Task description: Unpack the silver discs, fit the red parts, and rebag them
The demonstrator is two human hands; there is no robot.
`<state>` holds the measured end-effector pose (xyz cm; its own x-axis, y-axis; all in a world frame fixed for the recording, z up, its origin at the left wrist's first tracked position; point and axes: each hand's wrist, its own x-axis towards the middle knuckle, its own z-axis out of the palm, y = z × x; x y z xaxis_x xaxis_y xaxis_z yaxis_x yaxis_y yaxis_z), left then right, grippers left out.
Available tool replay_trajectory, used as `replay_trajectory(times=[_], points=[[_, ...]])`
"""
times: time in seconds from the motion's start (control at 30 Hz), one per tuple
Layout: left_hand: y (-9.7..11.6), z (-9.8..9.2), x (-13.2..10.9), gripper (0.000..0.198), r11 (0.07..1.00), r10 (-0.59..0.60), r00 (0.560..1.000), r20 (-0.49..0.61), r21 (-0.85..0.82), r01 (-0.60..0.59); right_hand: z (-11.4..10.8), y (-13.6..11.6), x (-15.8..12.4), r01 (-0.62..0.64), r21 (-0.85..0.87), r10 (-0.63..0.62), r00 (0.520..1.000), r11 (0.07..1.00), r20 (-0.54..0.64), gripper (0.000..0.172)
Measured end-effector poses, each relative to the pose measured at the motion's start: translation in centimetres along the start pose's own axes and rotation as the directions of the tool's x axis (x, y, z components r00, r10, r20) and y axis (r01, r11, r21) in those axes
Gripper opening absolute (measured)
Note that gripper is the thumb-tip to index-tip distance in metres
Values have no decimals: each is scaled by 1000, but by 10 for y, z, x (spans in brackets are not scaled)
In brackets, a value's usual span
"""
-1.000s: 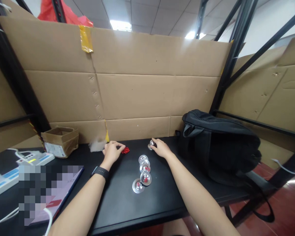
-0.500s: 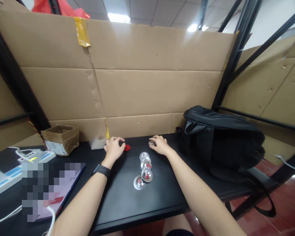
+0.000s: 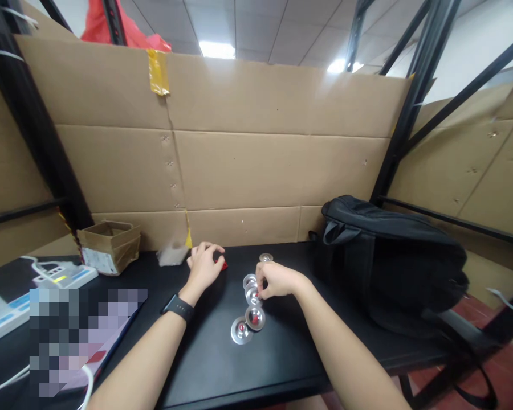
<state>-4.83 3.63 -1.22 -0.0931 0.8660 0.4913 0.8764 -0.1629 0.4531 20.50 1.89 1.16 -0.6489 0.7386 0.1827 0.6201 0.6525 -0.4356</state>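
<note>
Several shiny round metal discs with raised rims lie in an overlapping row on the black table; the nearest disc [image 3: 241, 331] and the one behind it [image 3: 255, 318] have small red pieces in their centres. My right hand [image 3: 280, 280] is over the row, thumb and forefinger pinched at a middle disc [image 3: 252, 296], close to its red piece. What the fingertips hold is hidden. Farther back, a single disc [image 3: 265, 258] lies apart. My left hand [image 3: 205, 266], wearing a black watch, has its fingers curved but apart beside a small red item [image 3: 224, 265], partly covered by the thumb.
A black backpack [image 3: 393, 256] stands on the right. On the left are a small cardboard box [image 3: 110, 250], a white power strip [image 3: 68, 279] with cables, and a blurred flat item [image 3: 111, 336]. A clear plastic bag [image 3: 172, 255] lies near the cardboard wall [image 3: 239, 171].
My right hand has moved from the far single disc toward me and left, to the row of discs, fingers now pinched. My left hand has shifted slightly right, covering more of the red item.
</note>
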Motion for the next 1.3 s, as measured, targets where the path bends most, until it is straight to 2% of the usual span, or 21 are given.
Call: replay_trajectory(times=[0.1, 0.13, 0.27, 0.37, 0.43, 0.57, 0.67, 0.9, 1.03, 1.2, 1.3], points=[[7, -3, -3, 17, 997, 72, 996, 57, -36, -70, -4, 1, 0, 97, 24, -96, 995, 995, -24, 4], [10, -4, -4, 18, 992, 119, 988, 100, -64, -113, -5, 1, 0, 101, 45, -98, 993, 994, -72, 3], [19, -5, -8, 31, 918, 331, 905, 268, -311, -244, -4, -1, 4, 106, 174, -55, 960, 979, -274, 2], [21, 0, -7, 34, 791, 432, 862, 266, -571, -220, 0, -1, 9, 88, 285, 25, 928, 955, -371, 5], [20, 4, -6, 33, 733, 439, 867, 237, -651, -194, 3, 1, 12, 59, 379, 96, 921, 924, -378, 8], [21, 8, -8, 27, 787, 377, 910, 174, -579, -216, 11, 4, 17, 124, 606, 144, 916, 785, -374, 18], [27, 8, -12, 23, 838, 344, 931, 125, -488, -244, 17, 5, 20, 137, 706, 155, 930, 695, -333, 27], [38, 4, -18, 17, 906, 277, 958, 80, -353, -232, 26, 0, 24, 100, 769, 193, 940, 632, -281, 34], [41, 3, -22, 6, 908, 311, 950, 30, -304, -288, 31, -1, 25, 112, 746, 197, 929, 657, -313, 35], [42, 7, -25, 18, 905, 380, 925, 16, -211, -369, 40, -3, 29, 148, 664, 167, 907, 733, -387, 28], [41, 9, -23, 16, 919, 371, 929, 15, -150, -364, 42, -4, 30, 161, 616, 158, 889, 771, -431, 32]])
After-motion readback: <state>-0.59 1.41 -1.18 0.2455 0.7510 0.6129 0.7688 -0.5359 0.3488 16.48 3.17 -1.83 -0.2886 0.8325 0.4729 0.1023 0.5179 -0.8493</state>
